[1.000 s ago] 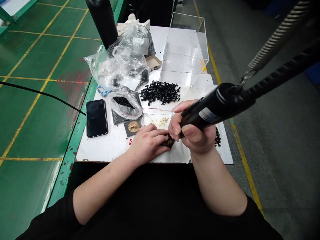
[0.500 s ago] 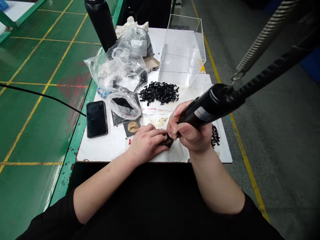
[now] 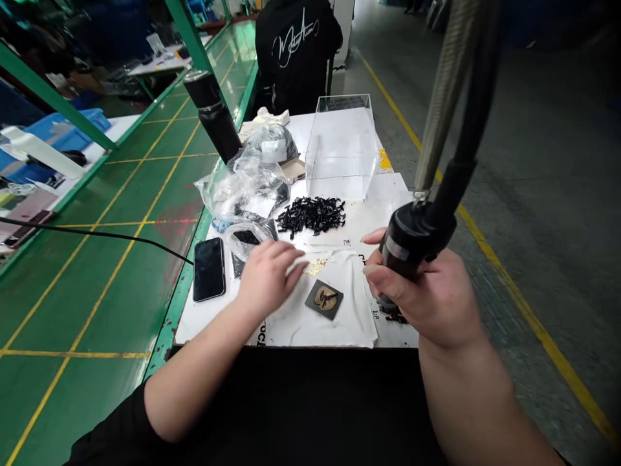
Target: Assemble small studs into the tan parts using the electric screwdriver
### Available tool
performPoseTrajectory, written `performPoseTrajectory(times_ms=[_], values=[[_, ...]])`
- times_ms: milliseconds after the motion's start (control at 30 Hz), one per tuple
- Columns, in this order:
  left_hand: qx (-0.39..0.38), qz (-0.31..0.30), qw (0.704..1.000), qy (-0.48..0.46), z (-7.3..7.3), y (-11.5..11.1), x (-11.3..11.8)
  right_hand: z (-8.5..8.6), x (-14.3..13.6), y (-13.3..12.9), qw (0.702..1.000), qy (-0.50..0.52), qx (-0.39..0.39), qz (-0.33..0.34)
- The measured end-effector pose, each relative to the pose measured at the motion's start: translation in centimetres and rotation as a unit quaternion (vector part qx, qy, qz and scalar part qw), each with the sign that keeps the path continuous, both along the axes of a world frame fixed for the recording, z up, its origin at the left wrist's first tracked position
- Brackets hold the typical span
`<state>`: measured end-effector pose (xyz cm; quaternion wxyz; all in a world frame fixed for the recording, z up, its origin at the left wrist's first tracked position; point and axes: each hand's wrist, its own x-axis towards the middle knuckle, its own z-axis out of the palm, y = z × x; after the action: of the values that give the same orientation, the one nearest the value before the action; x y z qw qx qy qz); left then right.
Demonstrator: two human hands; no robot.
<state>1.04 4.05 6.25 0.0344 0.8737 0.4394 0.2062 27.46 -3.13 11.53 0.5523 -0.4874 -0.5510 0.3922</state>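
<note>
Head view: your hands are well apart, the right hand (image 3: 444,294) wrapped around a black tool (image 3: 412,236), the left hand (image 3: 266,275) half-curled near the gold bits (image 3: 317,266), blur hiding whether it pinches anything. Between your hands, the grey block (image 3: 330,313) lies on a white sheet (image 3: 356,275), black parts (image 3: 313,215) heaped beyond.

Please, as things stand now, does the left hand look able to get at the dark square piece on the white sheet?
Probably yes. The left hand is close by, and the dark square piece lies uncovered on the white sheet. The right hand and black tool are off to the right.
</note>
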Motion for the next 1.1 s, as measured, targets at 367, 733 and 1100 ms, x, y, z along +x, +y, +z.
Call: performPoseTrajectory(times_ms=[367,733,1100], values=[[-0.077,0.198,0.944,0.252,1.5,8.5,-0.8,-1.1,3.1,-2.4,0.999,-0.024,-0.032,0.000],[-0.125,0.211,0.944,0.222,1.1,8.9,-0.2,-1.8,3.6,-1.8,1.000,-0.009,-0.028,0.006],[-0.140,0.215,0.958,0.129,1.0,8.7,-1.6,0.1,-3.4,8.3,0.984,0.160,0.064,0.052]])
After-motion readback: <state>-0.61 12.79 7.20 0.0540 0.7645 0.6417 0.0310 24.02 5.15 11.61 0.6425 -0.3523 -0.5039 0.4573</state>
